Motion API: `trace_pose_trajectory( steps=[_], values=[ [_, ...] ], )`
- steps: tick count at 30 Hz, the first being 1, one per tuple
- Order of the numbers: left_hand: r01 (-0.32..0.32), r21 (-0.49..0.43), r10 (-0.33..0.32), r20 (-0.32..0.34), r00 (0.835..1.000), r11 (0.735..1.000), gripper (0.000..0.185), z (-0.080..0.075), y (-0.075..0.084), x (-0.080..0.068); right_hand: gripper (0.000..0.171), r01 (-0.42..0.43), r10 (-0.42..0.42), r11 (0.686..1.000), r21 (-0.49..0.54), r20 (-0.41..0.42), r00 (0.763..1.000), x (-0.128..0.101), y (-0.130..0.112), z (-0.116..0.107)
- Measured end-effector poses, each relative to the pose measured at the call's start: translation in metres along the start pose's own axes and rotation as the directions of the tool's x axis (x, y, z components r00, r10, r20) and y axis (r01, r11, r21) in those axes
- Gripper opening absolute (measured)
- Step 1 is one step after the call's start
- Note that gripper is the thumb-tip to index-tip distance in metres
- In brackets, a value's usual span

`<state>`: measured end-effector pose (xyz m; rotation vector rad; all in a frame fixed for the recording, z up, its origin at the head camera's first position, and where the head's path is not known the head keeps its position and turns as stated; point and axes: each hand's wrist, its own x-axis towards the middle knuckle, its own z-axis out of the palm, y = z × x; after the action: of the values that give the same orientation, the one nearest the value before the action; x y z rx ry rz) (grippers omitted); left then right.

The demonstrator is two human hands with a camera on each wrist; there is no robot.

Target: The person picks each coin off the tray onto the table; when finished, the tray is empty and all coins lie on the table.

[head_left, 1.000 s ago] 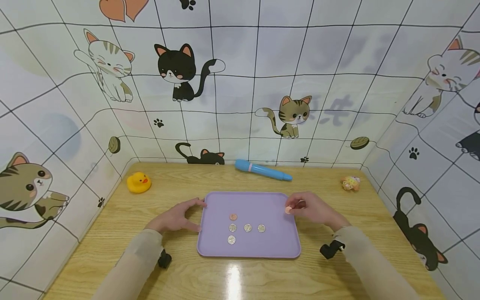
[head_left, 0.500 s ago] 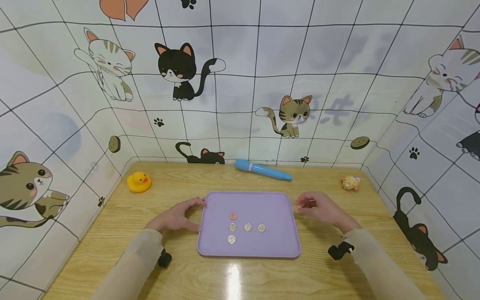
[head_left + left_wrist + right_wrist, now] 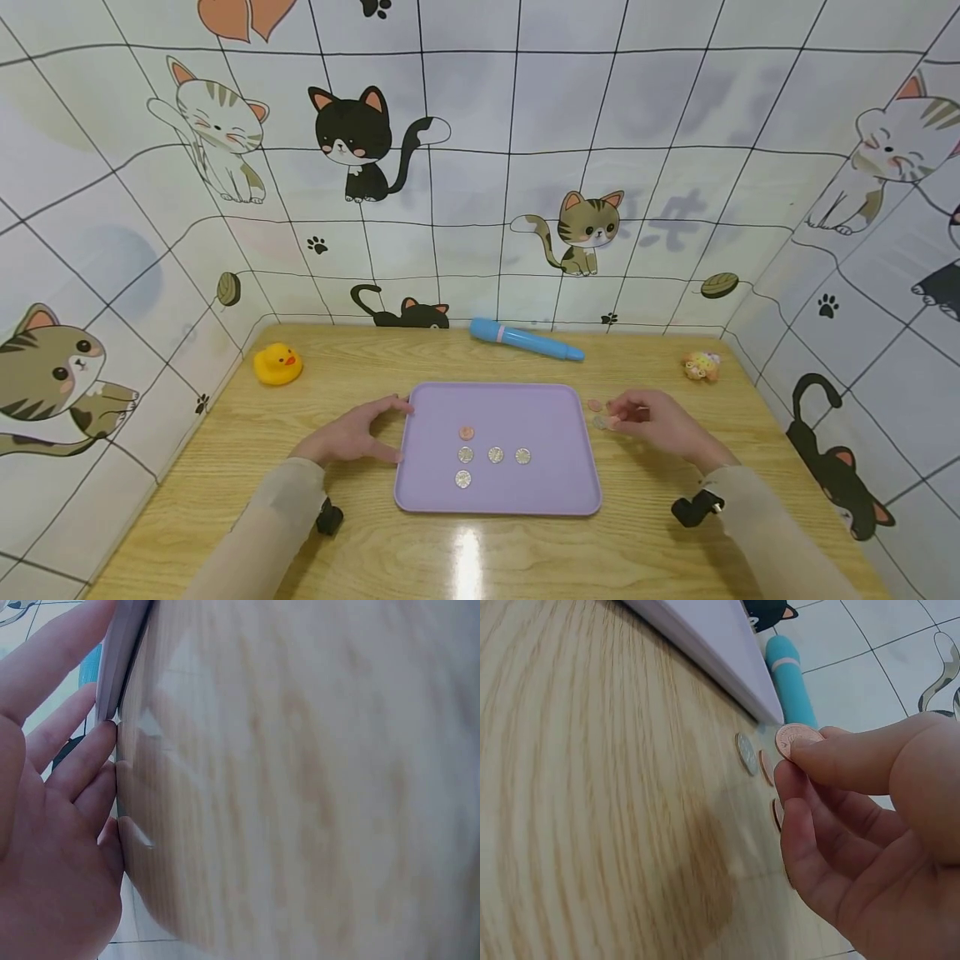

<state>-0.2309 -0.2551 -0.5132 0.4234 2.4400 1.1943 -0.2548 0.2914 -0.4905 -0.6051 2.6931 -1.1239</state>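
In the head view, my right hand (image 3: 662, 425) is over the table just right of the lilac tray (image 3: 525, 492). It pinches a copper coin (image 3: 795, 738) between thumb and fingertip, as the right wrist view shows. Beside the tray's right edge lie a copper coin (image 3: 595, 406) and a silver coin (image 3: 600, 422). More coins (image 3: 778, 814) are partly hidden behind my fingers. On the tray are one copper coin (image 3: 467, 433) and several silver coins (image 3: 496, 455). My left hand (image 3: 351, 432) touches the tray's left edge, thumb and fingers spread.
A blue marker-like stick (image 3: 527, 340) lies behind the tray. At the back left of the wooden table (image 3: 330, 533) sits a yellow rubber duck (image 3: 277, 364), and a small toy figure (image 3: 701, 366) is at the back right. Cat-print walls (image 3: 480, 192) enclose the table's back and sides.
My right hand has moved rightward from the tray's right edge to over the table, a copper coin in its fingers. Two coins beside the tray have come into view. The left hand stays put.
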Motion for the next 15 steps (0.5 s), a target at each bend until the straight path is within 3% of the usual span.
trace_pose_trajectory(
  steps=[15],
  values=[
    [-0.009, -0.006, 0.009, 0.005, 1.000, 1.000, 0.070, 0.000, -0.004, 0.002, 0.008, -0.048, 0.048, 0.997, -0.066, -0.005, 0.999, -0.004, 0.020, 0.000]
  ],
)
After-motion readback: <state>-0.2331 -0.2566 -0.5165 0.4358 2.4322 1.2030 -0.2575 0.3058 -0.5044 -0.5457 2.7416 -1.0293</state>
